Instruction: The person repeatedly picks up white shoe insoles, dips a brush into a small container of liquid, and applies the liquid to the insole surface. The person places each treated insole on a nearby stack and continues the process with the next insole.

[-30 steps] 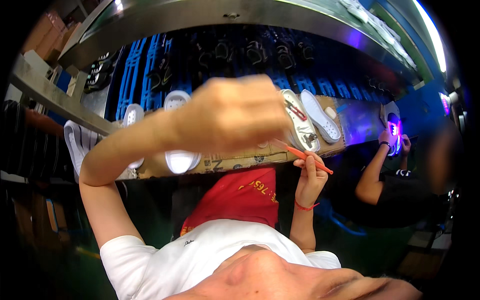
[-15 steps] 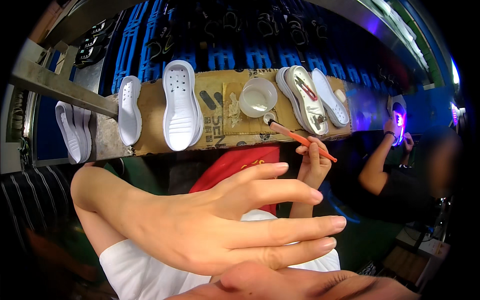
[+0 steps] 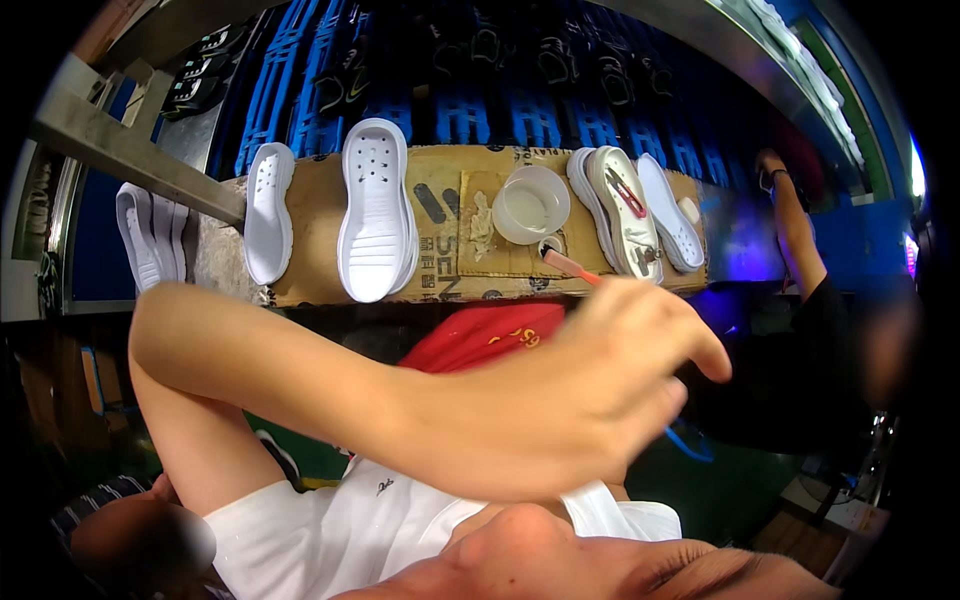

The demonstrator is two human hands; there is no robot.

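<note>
My left hand [image 3: 610,390] crosses the middle of the view, smeared by motion, its fingers bent and partly hidden. Behind it is my right hand, which I cannot see. An orange-handled brush [image 3: 568,263], in my right hand half a second ago, keeps its slanted pose and runs behind my left hand. Its dark bristles are at a small white cup [image 3: 549,246] on the cardboard. Just beyond stands a translucent plastic tub [image 3: 531,205] with pale liquid inside. White shoe soles lie either side: a stacked pair [image 3: 376,215] to the left, and another stack [image 3: 618,225] with red-handled snips [image 3: 626,192] on it.
Cardboard [image 3: 310,240] covers the bench. More soles [image 3: 268,215] stand at the left beside a metal bar [image 3: 150,160]. A single sole [image 3: 668,215] lies at the right. Beyond runs a blue rack [image 3: 460,120] with dark shoes. Another person's arm [image 3: 797,230] reaches in from the right.
My left hand has gone from spread fingers to bent ones and moved up and right, covering my right hand. The co-worker's arm has reached farther away. A person now shows at lower left.
</note>
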